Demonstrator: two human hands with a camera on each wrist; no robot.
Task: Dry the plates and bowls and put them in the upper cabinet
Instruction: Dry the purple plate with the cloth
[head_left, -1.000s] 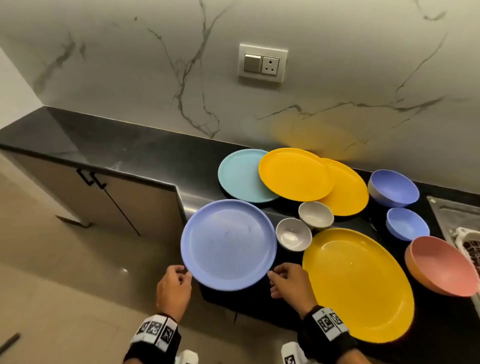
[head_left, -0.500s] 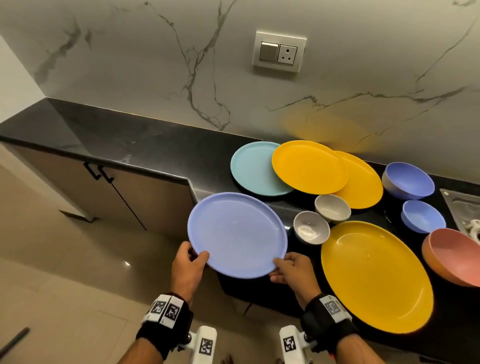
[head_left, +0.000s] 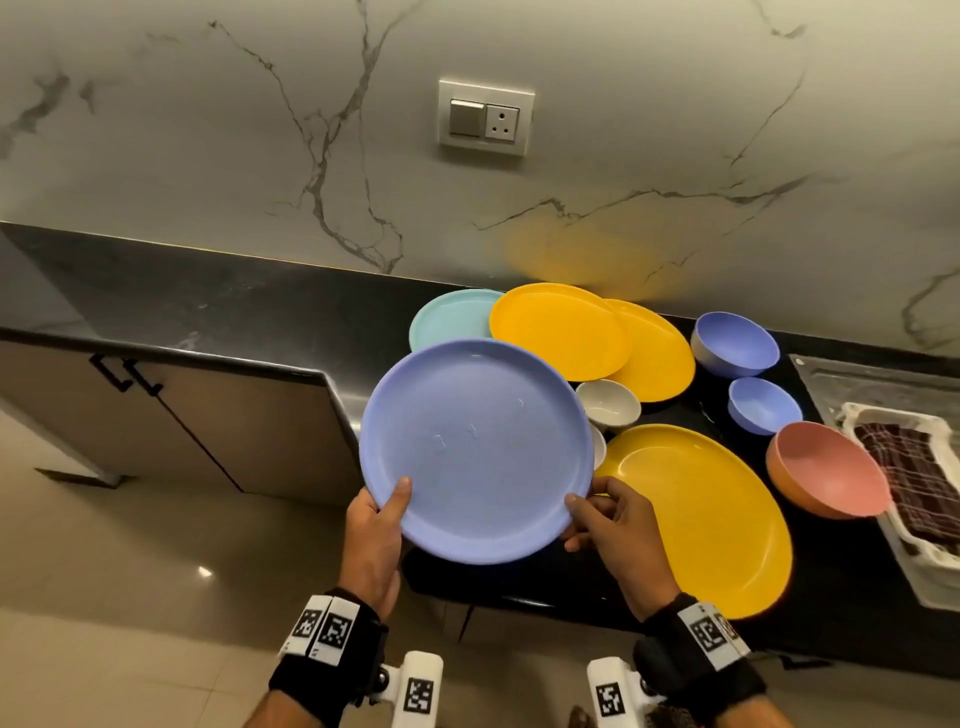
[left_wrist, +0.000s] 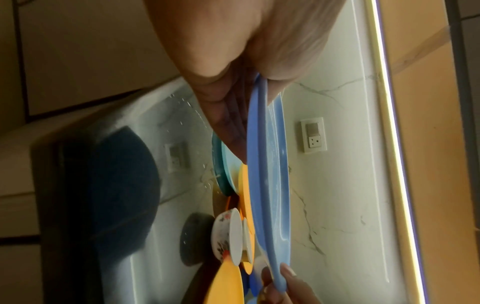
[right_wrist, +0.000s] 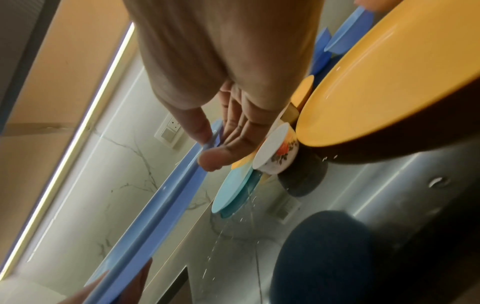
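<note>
While both hands grip it by the near rim, the blue plate (head_left: 475, 449) is held in the air above the front edge of the black counter (head_left: 218, 317), tilted up toward the camera, with small water drops on its face. The left hand (head_left: 371, 540) pinches the rim at lower left, thumb on top and fingers underneath; the right hand (head_left: 615, 535) pinches it at lower right the same way. Behind the plate on the counter lie a teal plate (head_left: 447, 319) and two overlapping yellow plates (head_left: 561, 330), with a white bowl (head_left: 610, 402) just beside. A large yellow plate (head_left: 696, 514) lies to the right, then two blue bowls (head_left: 737, 351), a pink bowl (head_left: 826, 475) and a white tray (head_left: 914, 566) holding a dark checked cloth (head_left: 914, 467).
</note>
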